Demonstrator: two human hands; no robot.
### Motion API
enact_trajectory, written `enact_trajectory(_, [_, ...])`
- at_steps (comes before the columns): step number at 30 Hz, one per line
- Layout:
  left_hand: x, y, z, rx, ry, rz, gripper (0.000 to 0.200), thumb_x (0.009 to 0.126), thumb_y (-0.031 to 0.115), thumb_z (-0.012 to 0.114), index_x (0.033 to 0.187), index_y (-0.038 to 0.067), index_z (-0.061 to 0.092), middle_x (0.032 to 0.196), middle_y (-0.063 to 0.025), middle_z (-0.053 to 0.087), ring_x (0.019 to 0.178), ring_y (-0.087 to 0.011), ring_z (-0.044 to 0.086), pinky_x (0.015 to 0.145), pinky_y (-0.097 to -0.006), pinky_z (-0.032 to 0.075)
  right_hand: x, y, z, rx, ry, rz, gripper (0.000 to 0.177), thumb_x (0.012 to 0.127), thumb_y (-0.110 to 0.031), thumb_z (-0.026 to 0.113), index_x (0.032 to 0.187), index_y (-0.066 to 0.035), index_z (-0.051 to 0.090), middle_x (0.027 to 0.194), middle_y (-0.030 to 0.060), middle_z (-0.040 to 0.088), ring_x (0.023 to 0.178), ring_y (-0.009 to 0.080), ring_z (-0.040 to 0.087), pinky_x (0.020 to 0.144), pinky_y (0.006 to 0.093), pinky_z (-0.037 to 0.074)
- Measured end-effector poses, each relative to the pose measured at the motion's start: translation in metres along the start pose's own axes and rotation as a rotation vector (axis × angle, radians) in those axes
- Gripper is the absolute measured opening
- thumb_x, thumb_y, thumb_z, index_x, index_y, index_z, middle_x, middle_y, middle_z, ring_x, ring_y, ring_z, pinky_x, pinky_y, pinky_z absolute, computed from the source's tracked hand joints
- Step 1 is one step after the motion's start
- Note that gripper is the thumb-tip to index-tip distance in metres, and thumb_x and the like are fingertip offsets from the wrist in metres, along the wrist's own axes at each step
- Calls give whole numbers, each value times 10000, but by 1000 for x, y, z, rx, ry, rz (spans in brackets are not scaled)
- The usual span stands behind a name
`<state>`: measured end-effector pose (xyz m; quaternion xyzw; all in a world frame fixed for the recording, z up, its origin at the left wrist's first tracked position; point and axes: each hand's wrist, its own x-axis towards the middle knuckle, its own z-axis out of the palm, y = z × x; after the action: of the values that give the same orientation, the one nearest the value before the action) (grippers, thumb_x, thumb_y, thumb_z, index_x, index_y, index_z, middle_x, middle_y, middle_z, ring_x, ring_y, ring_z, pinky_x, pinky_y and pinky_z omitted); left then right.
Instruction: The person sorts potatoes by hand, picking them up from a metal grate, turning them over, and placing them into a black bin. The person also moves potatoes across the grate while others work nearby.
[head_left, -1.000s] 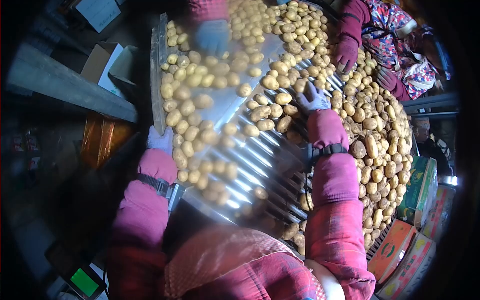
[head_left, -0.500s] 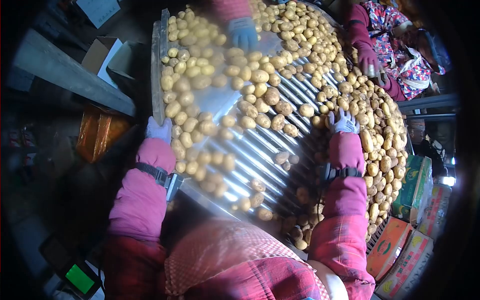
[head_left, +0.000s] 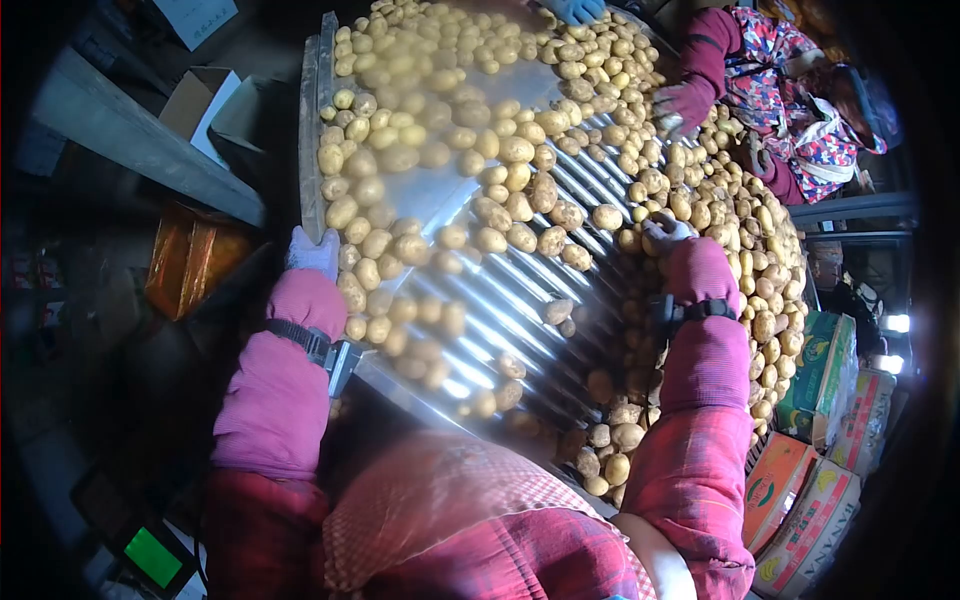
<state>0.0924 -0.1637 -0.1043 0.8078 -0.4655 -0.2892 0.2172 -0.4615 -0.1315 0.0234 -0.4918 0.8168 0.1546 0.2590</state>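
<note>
My left hand (head_left: 314, 253), in a pale glove, is on the side rim (head_left: 311, 170) of a metal sorting table, thumb on the inner side and fingers on the outer side. Potatoes (head_left: 341, 212) lie right beside it. My right hand (head_left: 670, 232), gloved too, is among the potatoes at the right of the metal bars (head_left: 540, 290). Its fingers are curled downward, and whatever lies under them is hidden. Single potatoes (head_left: 607, 217) rest on the bars left of this hand. A dense heap of potatoes (head_left: 765, 270) lies to its right.
Across the table, a co-worker's gloved hand (head_left: 686, 103) reaches over potatoes. Another person's blue glove (head_left: 575, 10) is at the far edge. Cartons (head_left: 815, 370) stand at the lower right. A metal beam (head_left: 150, 140) and an open box (head_left: 205, 110) are at the left.
My right hand has gone from spread fingers to curled ones and shifted slightly left. The blue glove moved away to the far edge. The co-worker's hand at right moved left over the potatoes.
</note>
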Motion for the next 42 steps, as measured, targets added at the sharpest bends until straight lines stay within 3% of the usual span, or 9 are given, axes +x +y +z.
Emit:
enact_trajectory(5, [0, -5, 1, -86, -67, -17, 692, 778, 376, 657, 1264, -66, 439, 1177, -279, 562, 1097, -390, 554, 916, -421, 459, 17, -12, 12, 554, -168, -152, 635, 880, -462, 577, 1395, -133, 402, 1228, 110, 573, 1144, 219, 520, 963, 335, 418])
enact_trajectory(9, [2, -6, 1, -66, -25, 8, 632, 782, 352, 661, 1216, -68, 471, 1162, -277, 569, 1090, -388, 558, 902, -423, 459, 16, -31, 66, 937, 171, -337, 434, 863, -213, 628, 1259, -59, 536, 1189, 142, 568, 1106, 298, 556, 956, 316, 436])
enact_trajectory(13, [-2, 2, -4, -110, -56, 11, 608, 783, 349, 662, 1191, -66, 484, 1131, -275, 584, 1059, -397, 570, 880, -427, 467, 2, -52, 113, 854, 197, -297, 672, 865, -336, 633, 1405, -54, 349, 1314, 187, 481, 1248, 284, 445, 1030, 334, 359])
enact_trajectory(18, [-4, 8, -6, -75, -47, -12, 560, 791, 331, 678, 1170, -46, 512, 1119, -242, 605, 1051, -375, 581, 879, -418, 463, -82, -137, 104, 1182, 45, -377, 795, 848, -331, 650, 1458, -53, 223, 1119, 118, 592, 854, 185, 616, 714, 284, 512])
enact_trajectory(25, [1, 6, -2, 25, 29, 24, 596, 784, 347, 676, 1188, -55, 501, 1131, -245, 600, 1060, -384, 577, 886, -424, 460, -115, -226, 150, 268, 490, -850, 642, 811, -473, 546, 1340, -137, 408, 1258, 246, 453, 1124, 404, 489, 957, 513, 390])
enact_trajectory(27, [-6, 9, -5, 27, 21, 20, 596, 782, 345, 679, 1184, -57, 501, 1131, -247, 599, 1058, -384, 577, 886, -424, 460, -118, -187, 103, 870, 317, -659, 407, 782, -313, 621, 1105, -71, 567, 1050, 218, 574, 953, 368, 572, 817, 458, 459])
enact_trajectory(30, [-2, 4, -7, -29, -56, 13, 580, 782, 337, 677, 1174, -56, 507, 1124, -250, 600, 1050, -388, 578, 882, -424, 462, -112, -117, 86, 268, 862, -477, 167, 803, -119, 584, 950, -41, 600, 964, 185, 579, 888, 358, 561, 724, 455, 468])
enact_trajectory(36, [-6, 9, -7, -54, -14, 20, 555, 780, 336, 681, 1155, -43, 527, 1107, -242, 608, 1026, -372, 590, 869, -416, 469, -111, -114, 216, 449, 880, -403, 519, 791, -254, 633, 1229, -3, 512, 1119, 238, 543, 1001, 406, 519, 871, 515, 411])
enact_trajectory(42, [-4, 7, -7, -46, -26, 2, 552, 778, 336, 687, 1158, -33, 532, 1105, -234, 612, 1024, -364, 594, 864, -414, 470, -114, -204, 168, 581, 583, -630, 729, 775, -414, 609, 1304, 38, 391, 1185, 269, 476, 1106, 423, 439, 985, 527, 305])
